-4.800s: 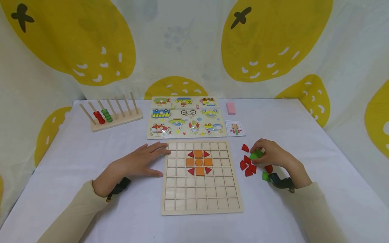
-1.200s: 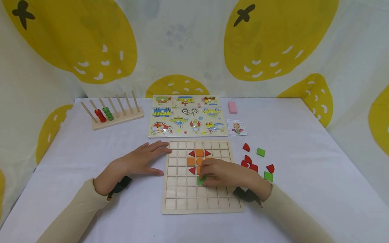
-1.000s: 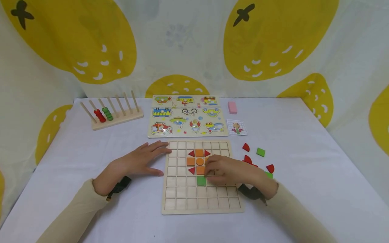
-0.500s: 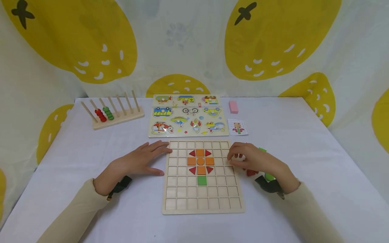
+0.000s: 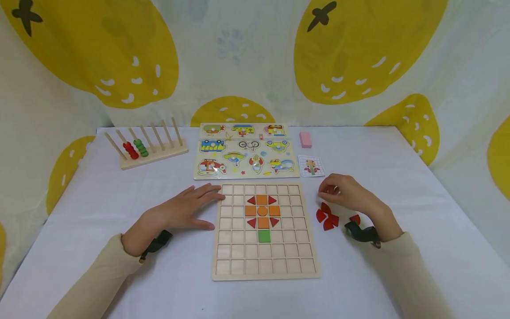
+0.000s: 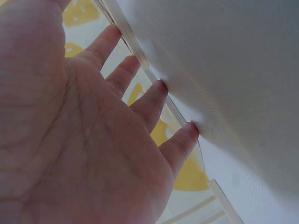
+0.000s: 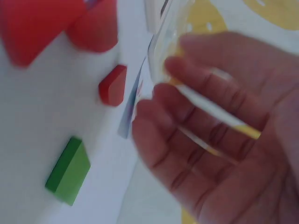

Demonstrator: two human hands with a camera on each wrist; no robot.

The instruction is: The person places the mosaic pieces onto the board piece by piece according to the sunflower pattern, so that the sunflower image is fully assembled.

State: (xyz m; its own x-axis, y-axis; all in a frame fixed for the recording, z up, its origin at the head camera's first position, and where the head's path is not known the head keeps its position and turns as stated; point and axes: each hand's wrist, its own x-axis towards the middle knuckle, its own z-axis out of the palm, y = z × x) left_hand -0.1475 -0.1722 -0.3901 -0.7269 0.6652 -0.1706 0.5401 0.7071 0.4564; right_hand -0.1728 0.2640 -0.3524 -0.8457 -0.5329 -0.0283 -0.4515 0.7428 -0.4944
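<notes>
A wooden grid board [image 5: 233,266] lies mid-table, bearing orange squares, an orange circle [image 5: 262,211], red triangles and a green square tile [image 5: 264,236] below them. My left hand [image 5: 175,217] rests flat beside the board, its fingertips touching the left edge. To the right, my right hand [image 5: 348,192] hovers over the loose pieces, fingers loosely bent and holding nothing. Beneath it, the right wrist view shows a loose green tile [image 7: 70,172] and a red piece [image 7: 113,86], both hidden in the head view. Several red quarter-circle pieces [image 5: 328,225] lie near the board's right edge.
Behind the board lies a vehicle peg puzzle [image 5: 249,170], with a small pattern card [image 5: 312,166] and a pink block [image 5: 305,139] to its right. A wooden peg rack [image 5: 155,157] with red and green beads stands at back left.
My right hand carried a green tile onto the board below the orange squares, let it go, then moved back right over the loose pieces. The left hand stays put.
</notes>
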